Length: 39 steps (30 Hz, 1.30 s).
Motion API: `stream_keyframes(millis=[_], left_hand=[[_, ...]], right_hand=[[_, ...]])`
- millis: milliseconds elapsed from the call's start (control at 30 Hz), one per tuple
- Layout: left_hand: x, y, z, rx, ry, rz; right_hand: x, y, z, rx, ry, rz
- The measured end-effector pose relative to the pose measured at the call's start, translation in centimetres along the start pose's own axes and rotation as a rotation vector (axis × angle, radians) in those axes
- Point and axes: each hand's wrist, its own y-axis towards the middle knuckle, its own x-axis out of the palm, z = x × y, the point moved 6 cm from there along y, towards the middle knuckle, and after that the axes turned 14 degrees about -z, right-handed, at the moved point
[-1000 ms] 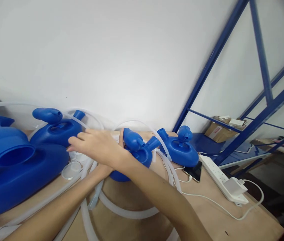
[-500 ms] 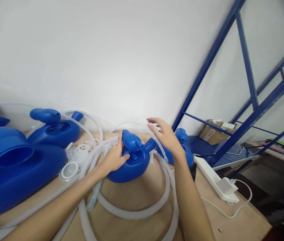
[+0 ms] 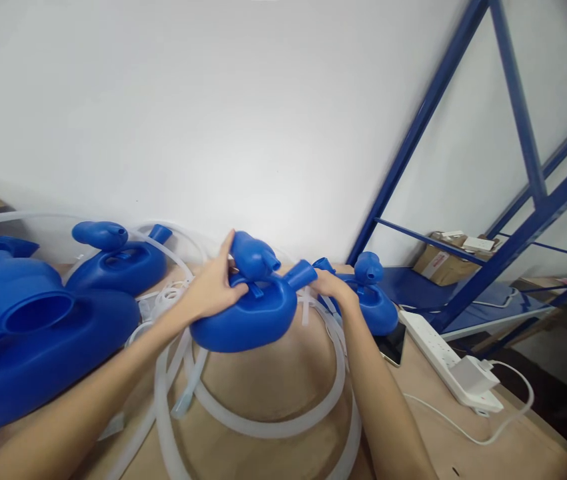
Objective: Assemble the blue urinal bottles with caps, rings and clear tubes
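Head camera view showed the left hand (image 3: 213,287) near the centre of the frame, closed on a blue container (image 3: 248,327) just below its rounded neck. That container was mid-frame, slightly tilted, with its spout (image 3: 299,275) slanting up to the right. Right of centre, the right hand (image 3: 331,285) was just beside the spout's end; its fingertips were hard to make out, so whether it gripped anything could not be told. Whitish tubing (image 3: 273,429) curved in loops across the wooden table (image 3: 263,390) in the lower centre. Another blue bottle (image 3: 378,313) stood behind the right wrist, close to a phone (image 3: 393,345). At lower right lay a white power strip (image 3: 428,340), and a large blue vessel (image 3: 83,333) filled the lower left.
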Motion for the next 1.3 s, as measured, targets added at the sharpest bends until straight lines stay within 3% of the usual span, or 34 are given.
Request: stream_keyframes(millis=[100, 167, 233, 300, 433, 533, 667, 800, 933, 1033, 1167, 1300], left_hand=[[-5.5, -1.2, 1.7, -0.012, 0.029, 0.208], [-8.1, -1.4, 2.6, 0.003, -0.032, 0.372], [-9.3, 0.1, 3.4, 0.051, -0.109, 0.462], [-9.1, 3.4, 4.0, 0.098, -0.149, 0.480], [-5.4, 13.1, 4.8, 0.110, 0.009, 0.385], [-0.6, 19.6, 4.9, 0.145, 0.136, 0.226], [4.7, 24.8, 5.0, 0.158, 0.356, 0.147], [8.4, 28.6, 4.9, 0.190, 0.358, 0.139], [12.9, 31.5, 4.2, 0.194, 0.323, -0.009], [16.1, 32.3, 3.0, 0.187, 0.297, -0.115], [18.8, 32.1, 0.5, 0.128, 0.235, -0.223], [19.8, 31.3, -1.7, 0.043, 0.166, -0.299]], right_hand=[[1.5, 0.5, -0.1, 0.163, -0.036, -0.084], [2.4, 1.0, -0.5, 0.239, -0.056, -0.124], [3.1, 1.4, -0.7, 0.301, -0.075, -0.161], [3.5, 1.7, -0.8, 0.338, -0.092, -0.197], [3.1, 1.7, -0.4, 0.266, -0.097, -0.227], [2.5, 1.6, 0.2, 0.126, -0.083, -0.221], [2.1, 1.4, 0.5, -0.036, -0.082, -0.227], [1.9, 1.3, -1.2, -0.142, -0.111, -0.205], [1.9, 0.4, -5.8, -0.344, -0.122, -0.188], [2.7, -0.8, -9.0, -0.490, -0.120, -0.276], [4.0, -2.2, -9.9, -0.378, -0.206, -0.495], [3.3, -3.4, -9.4, -0.327, -0.261, -0.541]])
